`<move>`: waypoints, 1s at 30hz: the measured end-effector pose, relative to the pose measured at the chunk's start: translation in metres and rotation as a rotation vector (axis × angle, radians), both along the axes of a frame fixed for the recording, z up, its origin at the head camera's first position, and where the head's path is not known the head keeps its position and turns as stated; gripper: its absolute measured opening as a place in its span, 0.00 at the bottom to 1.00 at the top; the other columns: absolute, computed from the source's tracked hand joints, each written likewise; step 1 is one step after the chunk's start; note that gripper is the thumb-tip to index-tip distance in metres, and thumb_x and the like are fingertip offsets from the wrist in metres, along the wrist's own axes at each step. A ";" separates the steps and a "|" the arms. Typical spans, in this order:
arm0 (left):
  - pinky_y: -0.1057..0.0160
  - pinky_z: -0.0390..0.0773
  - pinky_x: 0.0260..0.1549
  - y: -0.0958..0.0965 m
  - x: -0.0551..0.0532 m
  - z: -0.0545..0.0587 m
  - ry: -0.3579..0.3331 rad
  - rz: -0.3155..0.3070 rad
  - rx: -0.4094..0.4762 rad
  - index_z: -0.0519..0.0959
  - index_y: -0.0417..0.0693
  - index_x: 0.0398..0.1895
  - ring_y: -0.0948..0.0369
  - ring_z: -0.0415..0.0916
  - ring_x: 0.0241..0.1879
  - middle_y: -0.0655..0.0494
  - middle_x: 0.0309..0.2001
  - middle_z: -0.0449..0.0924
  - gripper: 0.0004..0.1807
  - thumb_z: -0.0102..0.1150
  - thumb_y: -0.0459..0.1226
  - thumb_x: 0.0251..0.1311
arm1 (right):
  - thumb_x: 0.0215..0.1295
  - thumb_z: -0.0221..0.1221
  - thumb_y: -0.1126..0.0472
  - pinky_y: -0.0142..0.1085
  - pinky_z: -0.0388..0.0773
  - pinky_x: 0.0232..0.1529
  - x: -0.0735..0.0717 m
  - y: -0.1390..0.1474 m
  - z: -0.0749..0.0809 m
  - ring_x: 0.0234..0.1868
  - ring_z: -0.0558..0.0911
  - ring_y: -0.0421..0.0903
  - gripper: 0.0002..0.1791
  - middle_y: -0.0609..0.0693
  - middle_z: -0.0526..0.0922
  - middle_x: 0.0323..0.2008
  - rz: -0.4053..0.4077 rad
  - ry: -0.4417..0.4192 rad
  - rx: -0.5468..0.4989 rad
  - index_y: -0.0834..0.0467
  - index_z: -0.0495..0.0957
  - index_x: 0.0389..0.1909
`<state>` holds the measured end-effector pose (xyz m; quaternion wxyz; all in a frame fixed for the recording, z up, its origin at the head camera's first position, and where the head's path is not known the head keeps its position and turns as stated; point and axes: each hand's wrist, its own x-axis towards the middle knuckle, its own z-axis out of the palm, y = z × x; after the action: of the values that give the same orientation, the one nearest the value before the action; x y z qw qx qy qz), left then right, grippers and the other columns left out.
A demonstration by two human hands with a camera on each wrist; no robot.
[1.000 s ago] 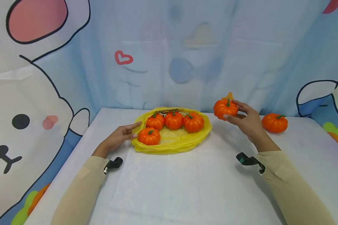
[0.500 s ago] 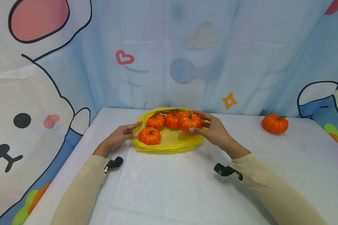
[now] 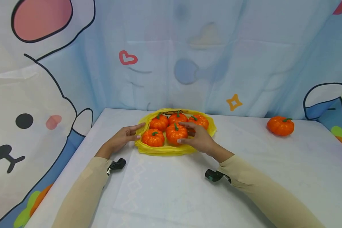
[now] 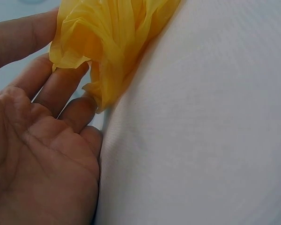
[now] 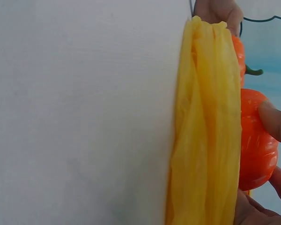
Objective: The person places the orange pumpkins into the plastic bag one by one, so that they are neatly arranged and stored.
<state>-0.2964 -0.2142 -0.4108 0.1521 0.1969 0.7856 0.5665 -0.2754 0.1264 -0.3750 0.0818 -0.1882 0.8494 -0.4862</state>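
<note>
A small orange toy pumpkin [image 3: 175, 134] with a green stem is in my right hand [image 3: 200, 138], thumb on its near side and fingers behind. It sits low within the open yellow plastic bag [image 3: 162, 150], at the front middle. My left hand [image 3: 121, 141] holds the bag's left rim; in the left wrist view its fingertips are partly hidden by the yellow plastic [image 4: 110, 44]. Several more pumpkins lie in the bag, one front left [image 3: 153, 137] and the others along the back. In the right wrist view the held pumpkin [image 5: 257, 140] shows above the bag's folded wall [image 5: 203, 126].
One more pumpkin [image 3: 280, 126] rests on the white tablecloth [image 3: 171, 190] at the back right. A blue patterned curtain [image 3: 159, 85] with cartoon prints hangs right behind the table. Each wrist wears a black camera strap.
My right hand has carried the pumpkin left from outside the bag, over its right side, then down into its front middle. My left hand has stayed at the rim.
</note>
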 end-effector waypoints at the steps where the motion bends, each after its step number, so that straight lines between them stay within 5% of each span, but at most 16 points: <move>1: 0.40 0.41 0.76 0.000 0.000 0.001 0.001 -0.003 0.001 0.56 0.44 0.76 0.47 0.39 0.79 0.51 0.78 0.50 0.35 0.55 0.35 0.68 | 0.57 0.71 0.56 0.50 0.70 0.68 0.000 -0.001 -0.001 0.69 0.71 0.59 0.38 0.52 0.66 0.72 0.001 0.004 0.007 0.51 0.68 0.70; 13: 0.42 0.42 0.76 -0.002 0.000 -0.001 -0.009 -0.008 0.019 0.56 0.44 0.76 0.49 0.39 0.79 0.52 0.78 0.50 0.35 0.56 0.35 0.68 | 0.59 0.69 0.53 0.50 0.72 0.66 0.001 -0.008 -0.006 0.66 0.73 0.58 0.39 0.56 0.69 0.70 0.011 0.011 0.143 0.54 0.66 0.71; 20: 0.42 0.42 0.76 -0.002 0.002 -0.002 -0.013 -0.002 0.013 0.55 0.45 0.77 0.50 0.40 0.79 0.53 0.79 0.50 0.36 0.56 0.35 0.68 | 0.64 0.64 0.48 0.52 0.68 0.70 0.005 -0.001 0.005 0.70 0.69 0.59 0.42 0.57 0.63 0.74 0.070 0.004 0.232 0.54 0.58 0.75; 24: 0.42 0.41 0.76 -0.001 0.002 -0.001 -0.016 -0.002 0.017 0.55 0.45 0.77 0.50 0.39 0.79 0.53 0.79 0.50 0.36 0.55 0.36 0.68 | 0.68 0.61 0.50 0.49 0.78 0.60 0.007 0.020 0.015 0.65 0.75 0.61 0.37 0.60 0.69 0.70 0.079 0.043 0.207 0.57 0.61 0.74; 27: 0.41 0.41 0.76 0.000 0.001 -0.001 -0.013 -0.006 0.014 0.56 0.45 0.77 0.50 0.39 0.79 0.53 0.79 0.50 0.35 0.55 0.36 0.68 | 0.70 0.59 0.52 0.43 0.85 0.47 0.006 0.047 0.025 0.56 0.81 0.60 0.31 0.63 0.77 0.61 0.008 0.097 0.147 0.60 0.67 0.70; 30: 0.41 0.41 0.76 0.000 0.000 -0.001 -0.013 -0.005 0.010 0.56 0.46 0.77 0.50 0.39 0.80 0.53 0.79 0.50 0.35 0.55 0.36 0.68 | 0.72 0.56 0.53 0.36 0.86 0.38 0.006 0.081 0.034 0.48 0.85 0.52 0.24 0.60 0.83 0.54 -0.158 0.180 0.052 0.59 0.72 0.65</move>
<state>-0.2961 -0.2138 -0.4118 0.1576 0.1959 0.7813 0.5713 -0.2695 0.2071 -0.3410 -0.0282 -0.1614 0.8779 -0.4499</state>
